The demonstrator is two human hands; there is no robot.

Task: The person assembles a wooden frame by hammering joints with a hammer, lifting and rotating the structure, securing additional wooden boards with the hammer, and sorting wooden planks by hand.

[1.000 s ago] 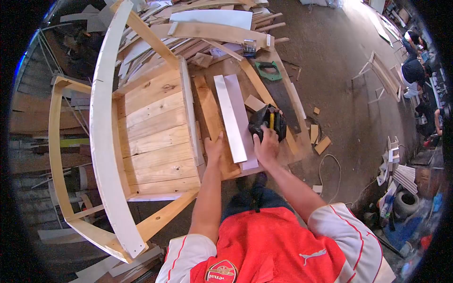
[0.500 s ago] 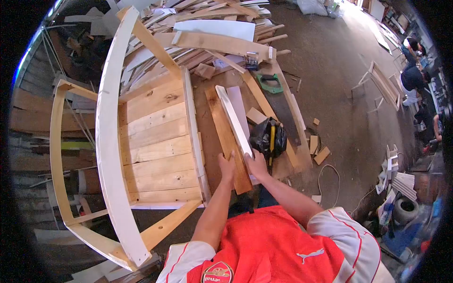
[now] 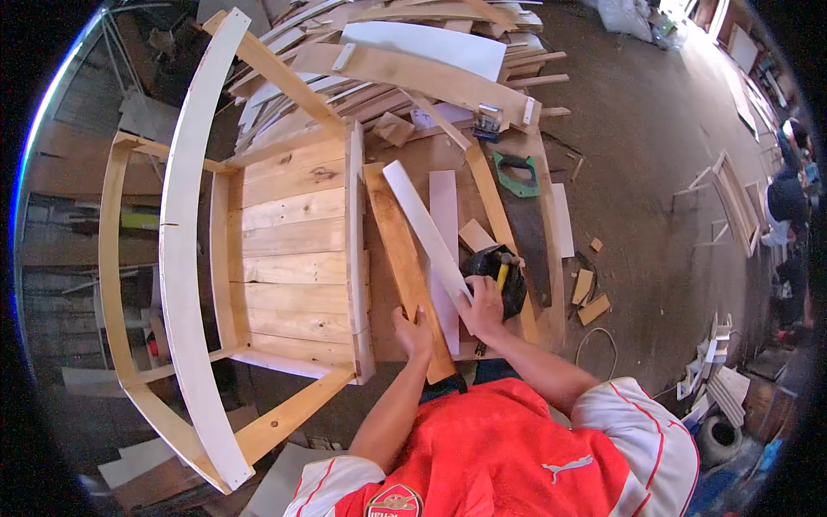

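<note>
My left hand is closed around the edge of a brown wooden plank, near its lower end. My right hand grips the lower end of a narrow white-faced board, which slants just right of the plank. Beneath and beside that board lies a pale pinkish strip. Close to my right hand are a black plastic bag and a hammer with a yellow handle. A handsaw with a green handle lies farther up on the work surface.
To the left stands a large wooden frame with a slatted panel and a curved white rail. A pile of scrap wood fills the back. Offcuts lie on the floor at right, where a person is far off.
The white-faced board has swung so its lower end sits farther from the brown plank. My hands are a little farther apart. The hammer's head now shows above the bag, and the view has shifted.
</note>
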